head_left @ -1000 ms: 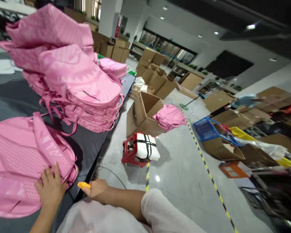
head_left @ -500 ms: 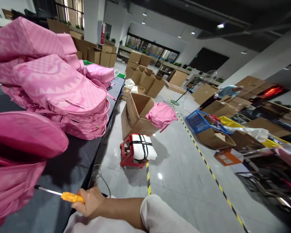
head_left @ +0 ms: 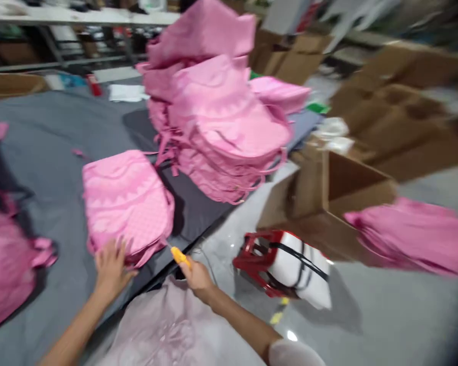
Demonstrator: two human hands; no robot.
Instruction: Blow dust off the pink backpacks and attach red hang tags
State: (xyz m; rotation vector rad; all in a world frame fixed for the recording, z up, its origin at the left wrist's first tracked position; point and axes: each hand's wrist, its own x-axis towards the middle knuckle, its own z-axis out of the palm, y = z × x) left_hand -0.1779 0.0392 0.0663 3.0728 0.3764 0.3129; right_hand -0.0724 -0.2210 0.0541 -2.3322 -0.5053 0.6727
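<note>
A pink backpack [head_left: 125,193] lies on the grey-covered table [head_left: 61,122], in front of me. My left hand [head_left: 112,269] rests on its near edge, fingers spread. My right hand [head_left: 196,274] is closed around the orange handle of a tool [head_left: 180,256] with a thin metal shaft. The shaft points at the backpack's lower right corner; motion blur hides whether its tip touches. Behind and to the right, a tall pile of pink backpacks [head_left: 229,117] stands on the table. Another pink bag [head_left: 5,269] lies at the left edge.
Right of the table, a red stool [head_left: 257,259] with a white strapped cushion [head_left: 305,264] stands on the floor. Beyond it is an open cardboard box [head_left: 309,203] beside a pink bag [head_left: 416,234]. More cartons and a white shelf [head_left: 80,18] are farther back.
The view has swung left. My left hand has come into view on a backpack, which now lies flat and whole in sight. My right hand still holds the orange-handled tool.
</note>
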